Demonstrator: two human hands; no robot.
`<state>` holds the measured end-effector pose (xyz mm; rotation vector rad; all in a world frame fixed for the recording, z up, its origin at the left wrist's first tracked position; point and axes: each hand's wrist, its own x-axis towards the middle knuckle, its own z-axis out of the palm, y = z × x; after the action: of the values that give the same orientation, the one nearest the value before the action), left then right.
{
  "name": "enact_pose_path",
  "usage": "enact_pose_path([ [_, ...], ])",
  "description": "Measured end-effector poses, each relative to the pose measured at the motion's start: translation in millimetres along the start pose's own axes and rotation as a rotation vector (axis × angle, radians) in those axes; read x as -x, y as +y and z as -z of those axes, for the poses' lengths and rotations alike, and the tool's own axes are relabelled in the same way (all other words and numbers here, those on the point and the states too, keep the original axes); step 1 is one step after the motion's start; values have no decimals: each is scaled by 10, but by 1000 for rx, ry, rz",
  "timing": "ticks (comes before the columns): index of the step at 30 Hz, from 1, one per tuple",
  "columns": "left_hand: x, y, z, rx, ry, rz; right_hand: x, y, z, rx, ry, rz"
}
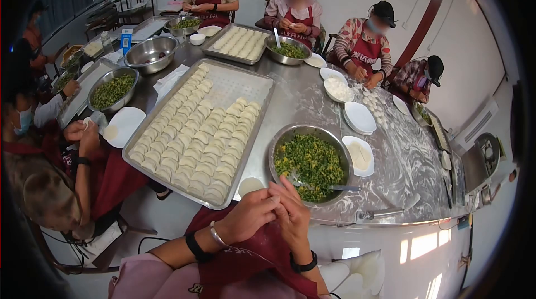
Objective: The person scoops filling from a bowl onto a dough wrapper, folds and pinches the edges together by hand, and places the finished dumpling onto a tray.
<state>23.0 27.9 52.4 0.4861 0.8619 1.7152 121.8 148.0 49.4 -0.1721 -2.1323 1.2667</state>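
Observation:
My left hand [250,218] and my right hand [292,216] meet in front of me at the table's near edge, fingers pressed together. Whatever they hold between them is hidden by the fingers. Just beyond my right hand stands a steel bowl [337,144] of chopped green and yellow filling [309,159], a spoon [345,188] resting in it. One round dough wrapper [250,186] lies on the table behind my left hand. Left of that, a large metal tray [245,85] carries rows of folded dumplings [190,148].
White plates [360,118] stand right of the bowl, one with dough wrappers [360,155]. A knife-like tool [385,213] lies on the floury steel table [402,170]. Co-workers sit around it, one close on my left [84,137]. Farther back are a second dumpling tray [215,50] and more bowls [152,53].

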Motion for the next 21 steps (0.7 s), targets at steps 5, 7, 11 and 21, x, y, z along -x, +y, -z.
enact_pose_path([
  [5,9,-41,-5,-172,21,-27,15,17,22,90,10,50],
  [7,-25,-145,73,-235,1,-57,33,78,22,126,-8,95],
  [11,-52,-157,70,-220,19,-55,6,68,23,219,0,151],
  [21,-75,-131,60,43,-42,-23,26,96,16,299,24,221],
])
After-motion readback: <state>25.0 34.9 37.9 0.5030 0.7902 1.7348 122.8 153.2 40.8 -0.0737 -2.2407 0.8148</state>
